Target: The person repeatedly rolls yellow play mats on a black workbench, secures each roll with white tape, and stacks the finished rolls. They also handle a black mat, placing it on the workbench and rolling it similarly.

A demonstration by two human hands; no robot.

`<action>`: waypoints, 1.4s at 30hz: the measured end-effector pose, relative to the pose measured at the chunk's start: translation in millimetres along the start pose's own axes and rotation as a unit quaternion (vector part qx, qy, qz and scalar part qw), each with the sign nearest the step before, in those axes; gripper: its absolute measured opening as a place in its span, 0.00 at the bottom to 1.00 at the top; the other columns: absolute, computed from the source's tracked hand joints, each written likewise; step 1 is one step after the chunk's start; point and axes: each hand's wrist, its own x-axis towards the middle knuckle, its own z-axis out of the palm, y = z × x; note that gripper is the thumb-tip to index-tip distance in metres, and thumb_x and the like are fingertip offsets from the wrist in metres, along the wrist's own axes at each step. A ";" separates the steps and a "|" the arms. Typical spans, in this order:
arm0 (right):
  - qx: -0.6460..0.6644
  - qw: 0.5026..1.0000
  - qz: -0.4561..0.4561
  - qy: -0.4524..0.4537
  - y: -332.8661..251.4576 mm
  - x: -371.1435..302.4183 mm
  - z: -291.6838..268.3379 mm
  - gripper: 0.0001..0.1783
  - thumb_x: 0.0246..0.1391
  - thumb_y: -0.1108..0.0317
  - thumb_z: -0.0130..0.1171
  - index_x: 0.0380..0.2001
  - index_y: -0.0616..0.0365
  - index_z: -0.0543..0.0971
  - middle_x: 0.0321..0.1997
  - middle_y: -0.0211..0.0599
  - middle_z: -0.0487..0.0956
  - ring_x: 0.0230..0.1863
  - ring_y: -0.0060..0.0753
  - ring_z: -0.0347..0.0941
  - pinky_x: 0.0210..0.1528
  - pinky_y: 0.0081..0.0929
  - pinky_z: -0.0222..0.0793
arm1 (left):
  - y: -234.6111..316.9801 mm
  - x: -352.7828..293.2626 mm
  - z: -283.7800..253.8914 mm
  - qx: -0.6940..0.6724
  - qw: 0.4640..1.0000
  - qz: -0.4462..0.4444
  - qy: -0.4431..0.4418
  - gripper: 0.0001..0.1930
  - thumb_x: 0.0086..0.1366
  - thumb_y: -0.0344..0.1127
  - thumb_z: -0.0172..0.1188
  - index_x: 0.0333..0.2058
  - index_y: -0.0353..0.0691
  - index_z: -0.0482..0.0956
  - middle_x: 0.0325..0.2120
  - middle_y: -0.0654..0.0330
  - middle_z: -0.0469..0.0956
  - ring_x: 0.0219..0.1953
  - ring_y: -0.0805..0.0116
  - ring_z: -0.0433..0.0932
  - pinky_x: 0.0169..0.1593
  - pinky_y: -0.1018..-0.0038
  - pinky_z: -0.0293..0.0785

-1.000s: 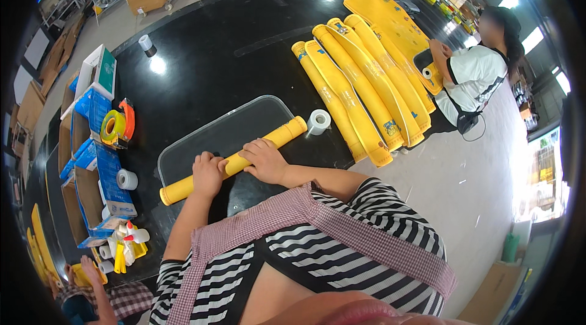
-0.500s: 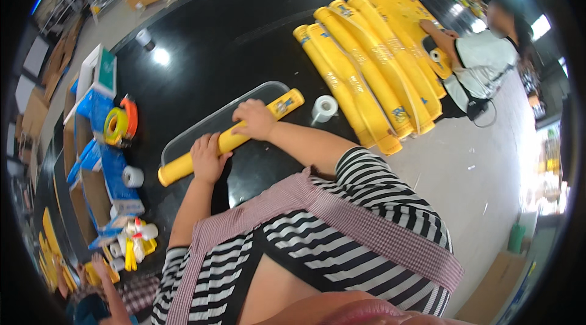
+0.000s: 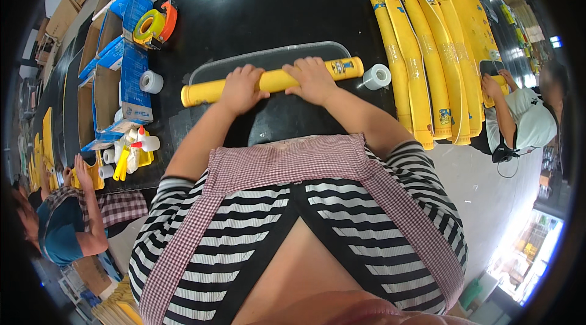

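A yellow rolled mat [image 3: 274,80] with a small printed picture near its right end lies across the black table in front of me. Behind it spreads a flat dark grey flap [image 3: 274,54] with rounded corners and a pale rim; it seems to be the unrolled end of the same mat. My left hand [image 3: 243,88] is closed over the roll left of its middle. Right of the middle, my right hand [image 3: 311,80] grips it too, fingers bent over the top. Close to the roll's right end is a roll of clear tape [image 3: 376,76].
Several yellow rolled mats [image 3: 421,68] lie side by side at right, beside a co-worker [image 3: 525,117]. Blue cardboard boxes [image 3: 135,77] line the left, with a tape dispenser [image 3: 155,25], another tape roll [image 3: 151,82] and a red-tipped white bottle [image 3: 146,140]. Another person [image 3: 67,221] works at far left.
My view has turned, so the roll now appears more level. My hands have stayed on the roll, and less of the dark flap shows behind it.
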 end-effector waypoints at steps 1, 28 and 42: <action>0.007 1.000 -0.017 0.019 -4.3 -14.5 4.6 0.35 0.57 0.44 0.69 0.64 0.47 0.77 0.57 0.41 0.79 0.61 0.46 0.71 0.65 0.43 0.61 | 11.1 -14.5 -0.6 -0.009 1.000 -0.008 -0.004 0.33 0.55 0.49 0.75 0.57 0.43 0.78 0.49 0.56 0.77 0.53 0.50 0.76 0.57 0.55 0.71; 0.333 0.902 0.259 0.089 47.0 -144.4 -0.2 0.34 0.50 0.81 0.69 0.63 0.63 0.75 0.73 0.46 0.68 0.74 0.48 0.63 0.77 0.37 0.53 | -28.6 -179.4 0.3 -0.213 0.856 -0.387 0.270 0.34 0.56 0.46 0.77 0.58 0.35 0.79 0.59 0.43 0.75 0.61 0.45 0.75 0.65 0.62 0.72; 0.132 0.977 0.157 0.064 53.2 -153.0 13.0 0.37 0.55 0.67 0.70 0.68 0.56 0.69 0.70 0.56 0.68 0.73 0.62 0.61 0.77 0.49 0.52 | -25.6 -189.8 35.8 -0.181 0.864 -0.336 0.328 0.31 0.64 0.44 0.71 0.62 0.39 0.73 0.66 0.41 0.66 0.65 0.40 0.69 0.68 0.59 0.68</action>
